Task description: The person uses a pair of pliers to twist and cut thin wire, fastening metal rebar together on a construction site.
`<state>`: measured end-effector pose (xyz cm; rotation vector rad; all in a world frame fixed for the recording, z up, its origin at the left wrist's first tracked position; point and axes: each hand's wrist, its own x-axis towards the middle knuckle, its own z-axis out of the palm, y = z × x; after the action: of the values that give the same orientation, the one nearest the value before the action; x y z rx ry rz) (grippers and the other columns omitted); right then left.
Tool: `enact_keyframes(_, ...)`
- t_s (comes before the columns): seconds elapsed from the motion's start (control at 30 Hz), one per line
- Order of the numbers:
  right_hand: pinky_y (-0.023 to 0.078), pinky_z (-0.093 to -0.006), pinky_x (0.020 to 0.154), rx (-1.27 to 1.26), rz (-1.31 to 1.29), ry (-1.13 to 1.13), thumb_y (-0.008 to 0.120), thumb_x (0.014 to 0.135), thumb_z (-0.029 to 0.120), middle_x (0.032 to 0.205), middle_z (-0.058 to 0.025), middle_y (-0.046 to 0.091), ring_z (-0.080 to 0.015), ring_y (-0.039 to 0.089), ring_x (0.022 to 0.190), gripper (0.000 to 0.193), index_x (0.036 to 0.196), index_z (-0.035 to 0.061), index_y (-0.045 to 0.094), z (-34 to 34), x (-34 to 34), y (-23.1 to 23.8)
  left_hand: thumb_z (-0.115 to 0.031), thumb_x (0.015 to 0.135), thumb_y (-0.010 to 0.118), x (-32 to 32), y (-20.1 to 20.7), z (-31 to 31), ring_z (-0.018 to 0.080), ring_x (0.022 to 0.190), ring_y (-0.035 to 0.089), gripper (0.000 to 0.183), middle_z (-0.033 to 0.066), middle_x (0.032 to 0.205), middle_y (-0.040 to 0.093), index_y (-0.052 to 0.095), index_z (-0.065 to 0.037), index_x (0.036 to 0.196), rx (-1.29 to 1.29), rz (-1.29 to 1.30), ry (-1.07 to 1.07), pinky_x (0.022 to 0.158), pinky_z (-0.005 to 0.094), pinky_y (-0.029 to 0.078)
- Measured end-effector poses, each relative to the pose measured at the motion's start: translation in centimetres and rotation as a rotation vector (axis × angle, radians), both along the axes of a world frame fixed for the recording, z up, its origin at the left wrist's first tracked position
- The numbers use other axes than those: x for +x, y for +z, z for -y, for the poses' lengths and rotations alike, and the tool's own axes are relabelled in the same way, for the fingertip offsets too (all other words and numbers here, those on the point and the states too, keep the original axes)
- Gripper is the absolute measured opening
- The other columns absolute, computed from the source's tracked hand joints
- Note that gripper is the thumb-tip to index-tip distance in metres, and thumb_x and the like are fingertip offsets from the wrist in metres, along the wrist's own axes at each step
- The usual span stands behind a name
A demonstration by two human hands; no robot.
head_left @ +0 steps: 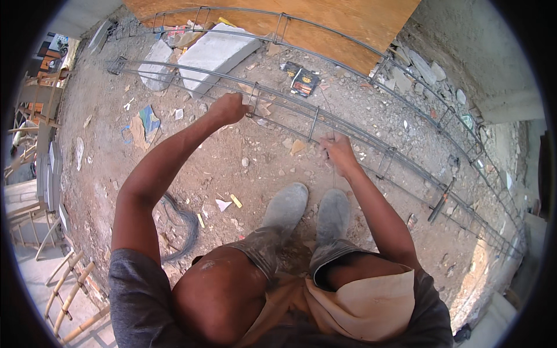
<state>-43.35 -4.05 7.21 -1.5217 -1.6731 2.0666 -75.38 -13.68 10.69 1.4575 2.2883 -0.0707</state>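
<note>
A long, narrow cage of steel rebar point(354, 132) with square stirrups runs across in front of me, above the dirt. My left hand point(228, 109) is closed at a stirrup point(253, 97) on the cage's near side. Farther right, my right hand point(338, 152) pinches a thin wire point(333, 177) beside the near bar; the wire hangs down below the fingers. What exactly lies between its fingertips is partly hidden. Some way to the right, a tool with a dark and orange handle point(440, 204) rests against the cage.
A second rebar cage point(325, 51) curves behind, before a wooden board point(348, 29). White slabs point(217, 55) lie at the far left, with a dark packet point(301, 80) beyond the cage. A coil of wire point(188, 229) lies left of my boots point(287, 204). Rubble point(420, 72) lines the right wall.
</note>
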Motion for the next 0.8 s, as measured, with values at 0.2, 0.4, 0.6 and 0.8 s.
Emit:
enact_keyframes(0.2, 0.053, -0.0444, 0.074, 0.360, 0.271, 0.229, 0.069, 0.083, 0.028, 0.086, -0.0292, 0.066, -0.0395, 0.068, 0.086, 0.040, 0.092, -0.0105, 0.061, -3.0, -4.9, -5.2, -0.051, 0.089, 0.061, -6.5, -4.7, -4.0, 0.0410, 0.083, 0.066, 0.060, 0.0281, 0.087, 0.067, 0.067, 0.008, 0.086, -0.124, -0.024, -0.016, 0.077, 0.0488, 0.050)
enact_keyframes(0.4, 0.053, -0.0462, 0.081, 0.453, 0.228, 0.186, 0.065, 0.080, 0.018, 0.093, -0.0338, 0.065, -0.0456, 0.066, 0.091, 0.034, 0.089, -0.0141, 0.060, -2.0, -7.1, -6.3, -0.039, 0.089, 0.060, -6.1, -8.5, -3.1, 0.0362, 0.070, 0.067, 0.046, 0.0217, 0.070, 0.067, 0.068, 0.004, 0.076, -0.112, 0.193, -0.062, 0.070, 0.0446, 0.051)
enact_keyframes(0.6, 0.056, -0.0428, 0.069, 0.242, 0.095, 0.137, 0.058, 0.076, 0.009, 0.076, -0.0325, 0.065, -0.0410, 0.070, 0.076, 0.027, 0.083, -0.0171, 0.060, -1.8, -8.4, -4.5, -0.025, 0.087, 0.055, -6.1, -9.5, -1.6, 0.0407, 0.079, 0.065, 0.034, 0.0242, 0.079, 0.065, 0.066, 0.006, 0.079, 0.149, -0.159, -0.394, 0.078, 0.0481, 0.051)
enact_keyframes(0.8, 0.055, -0.0425, 0.072, 0.295, 0.124, 0.064, 0.061, 0.074, 0.009, 0.070, -0.0295, 0.065, -0.0387, 0.070, 0.074, 0.022, 0.073, -0.0131, 0.062, -1.8, -8.7, -6.3, -0.020, 0.090, 0.057, -6.6, -5.8, -1.6, 0.0375, 0.086, 0.064, 0.023, 0.0200, 0.087, 0.066, 0.068, 0.000, 0.086, -0.078, -0.056, -0.135, 0.075, 0.0479, 0.052)
